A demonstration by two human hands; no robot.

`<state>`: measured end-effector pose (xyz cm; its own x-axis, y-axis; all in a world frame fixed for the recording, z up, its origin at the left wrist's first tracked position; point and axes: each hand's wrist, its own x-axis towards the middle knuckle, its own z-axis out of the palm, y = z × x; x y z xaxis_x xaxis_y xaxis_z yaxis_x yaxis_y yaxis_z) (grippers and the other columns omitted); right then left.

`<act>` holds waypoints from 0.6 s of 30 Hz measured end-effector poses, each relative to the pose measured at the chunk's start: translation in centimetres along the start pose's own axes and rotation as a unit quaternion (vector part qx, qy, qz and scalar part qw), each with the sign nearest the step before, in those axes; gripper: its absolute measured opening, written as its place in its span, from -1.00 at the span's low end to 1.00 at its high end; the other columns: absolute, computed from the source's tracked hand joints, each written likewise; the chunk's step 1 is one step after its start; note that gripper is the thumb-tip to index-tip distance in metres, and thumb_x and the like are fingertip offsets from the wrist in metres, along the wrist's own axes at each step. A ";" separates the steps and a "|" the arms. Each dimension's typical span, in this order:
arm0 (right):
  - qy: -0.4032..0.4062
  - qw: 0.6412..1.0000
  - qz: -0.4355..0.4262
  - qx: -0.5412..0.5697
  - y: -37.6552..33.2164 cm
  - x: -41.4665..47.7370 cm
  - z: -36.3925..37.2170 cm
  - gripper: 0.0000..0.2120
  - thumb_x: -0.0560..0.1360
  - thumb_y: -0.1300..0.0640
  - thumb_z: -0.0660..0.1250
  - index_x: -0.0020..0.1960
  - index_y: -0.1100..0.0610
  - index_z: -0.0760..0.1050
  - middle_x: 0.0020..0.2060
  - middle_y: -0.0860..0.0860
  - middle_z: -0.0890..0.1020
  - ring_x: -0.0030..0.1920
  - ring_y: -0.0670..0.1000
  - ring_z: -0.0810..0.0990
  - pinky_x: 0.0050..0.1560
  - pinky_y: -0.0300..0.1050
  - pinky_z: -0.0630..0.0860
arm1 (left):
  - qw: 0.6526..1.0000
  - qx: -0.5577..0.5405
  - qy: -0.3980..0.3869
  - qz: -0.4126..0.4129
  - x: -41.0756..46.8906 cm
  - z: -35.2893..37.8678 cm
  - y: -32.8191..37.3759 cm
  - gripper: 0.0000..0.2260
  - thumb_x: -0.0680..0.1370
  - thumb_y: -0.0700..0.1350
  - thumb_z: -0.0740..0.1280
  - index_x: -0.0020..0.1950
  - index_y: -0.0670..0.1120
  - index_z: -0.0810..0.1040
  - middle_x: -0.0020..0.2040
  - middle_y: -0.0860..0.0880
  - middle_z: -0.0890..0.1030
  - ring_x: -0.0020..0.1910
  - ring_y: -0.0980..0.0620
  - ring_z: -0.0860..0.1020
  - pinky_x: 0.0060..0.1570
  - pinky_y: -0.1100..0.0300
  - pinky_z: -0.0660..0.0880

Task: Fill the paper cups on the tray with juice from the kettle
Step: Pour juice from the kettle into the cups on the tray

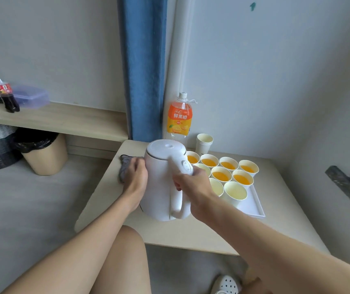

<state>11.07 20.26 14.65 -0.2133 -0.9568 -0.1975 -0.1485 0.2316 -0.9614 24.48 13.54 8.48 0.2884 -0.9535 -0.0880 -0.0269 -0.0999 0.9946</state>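
Note:
A white kettle (161, 179) stands upright, lid shut, just left of the white tray (254, 205). My right hand (191, 185) grips its handle near the top. My left hand (134, 177) lies on a grey cloth (124, 166) beside the kettle's left side; its fingers are partly hidden. Several paper cups stand on the tray. Those at the back hold orange juice (221, 176). A near cup (235, 192) and its neighbours look empty. The kettle hides part of the left cups.
An orange juice bottle (179, 116) and a stack of spare cups (204, 143) stand at the back of the small table (212, 234). A bin (44, 151), a basket and a shelf with a cola bottle (6, 92) are to the left. My knee is below the table.

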 end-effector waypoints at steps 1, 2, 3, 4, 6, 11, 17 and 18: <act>0.004 1.000 -0.006 -0.009 -0.9 -0.1 -0.9 -0.77 0.31 0.38 0.23 -0.40 0.11 0.31 -0.56 -0.08 0.34 -0.44 0.00 0.29 -0.45 -0.32 0.24 | 1.000 -0.013 -0.003 0.001 -0.4 0.4 0.7 -0.78 0.60 0.00 0.11 -0.03 -0.04 0.51 -0.07 -0.03 0.56 0.01 -0.07 0.51 -0.03 0.08 0.40; 0.011 1.000 -0.011 -0.012 -1.8 -0.4 -1.8 -0.81 0.27 0.37 0.23 -0.39 0.14 0.31 -0.54 -0.04 0.34 -0.41 0.02 0.29 -0.39 -0.26 0.24 | 1.000 -0.024 -0.010 0.005 -0.8 0.7 1.3 -0.78 0.65 -0.05 0.12 0.02 -0.06 0.54 -0.11 0.01 0.54 -0.03 -0.05 0.52 -0.06 0.12 0.42; 0.019 1.000 -0.015 -0.015 -2.6 -0.4 -2.6 -0.87 0.23 0.35 0.23 -0.36 0.16 0.34 -0.49 0.01 0.35 -0.37 0.03 0.30 -0.33 -0.20 0.25 | 0.999 -0.028 -0.015 0.010 -1.1 1.0 1.8 -0.78 0.68 -0.08 0.12 0.07 -0.07 0.55 -0.14 0.05 0.51 -0.10 0.01 0.51 -0.10 0.19 0.42; 0.026 0.999 -0.022 -0.023 -3.6 -0.6 -3.5 -0.90 0.20 0.33 0.24 -0.32 0.17 0.37 -0.43 0.05 0.37 -0.33 0.04 0.30 -0.31 -0.15 0.25 | 0.999 -0.021 -0.017 0.018 -1.5 1.4 2.4 -0.79 0.70 -0.09 0.11 0.09 -0.06 0.54 -0.16 0.08 0.49 -0.16 0.08 0.48 -0.18 0.33 0.40; 0.033 0.998 -0.043 -0.041 -5.4 -0.9 -5.3 -0.87 0.21 0.33 0.24 -0.27 0.17 0.41 -0.36 0.08 0.37 -0.30 0.04 0.29 -0.32 -0.16 0.23 | 0.998 -0.020 -0.029 0.048 -2.1 2.5 3.4 -0.80 0.71 -0.09 0.09 0.07 -0.03 0.51 -0.17 0.09 0.48 -0.18 0.08 0.46 -0.29 0.41 0.37; 0.081 0.990 -0.078 -0.085 -8.2 -0.2 -9.9 -0.82 0.24 0.36 0.22 -0.21 0.16 0.44 -0.31 0.10 0.38 -0.25 0.06 0.30 -0.26 -0.09 0.22 | 0.988 -0.075 -0.112 0.077 -2.9 6.0 4.7 -0.81 0.72 0.00 0.08 0.11 -0.01 0.45 -0.10 0.04 0.52 -0.09 0.02 0.47 -0.11 0.09 0.38; 0.156 0.975 -0.071 -0.142 -9.5 2.3 -14.3 -0.73 0.14 0.37 0.19 -0.21 0.15 0.47 -0.30 0.10 0.36 -0.23 0.07 0.27 -0.23 -0.05 0.19 | 0.960 -0.108 -0.246 0.076 -4.8 9.8 5.1 -0.71 0.71 0.03 0.20 0.44 0.11 0.35 0.23 0.08 0.61 0.21 0.10 0.58 0.07 0.11 0.49; 0.164 0.973 -0.067 -0.149 -9.5 2.7 -14.9 -0.72 0.16 0.39 0.19 -0.20 0.16 0.49 -0.30 0.10 0.37 -0.23 0.08 0.27 -0.23 -0.07 0.19 | 0.956 -0.111 -0.260 0.076 -5.0 10.4 5.1 -0.70 0.71 0.00 0.23 0.44 0.12 0.33 0.23 0.10 0.60 0.21 0.12 0.58 0.09 0.13 0.50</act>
<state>-2.51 18.12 26.11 -0.4622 -0.8857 0.0440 -0.4589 0.1965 -0.8665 12.92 14.81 13.43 -0.2202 -0.9703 0.1002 0.1892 0.0583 0.9802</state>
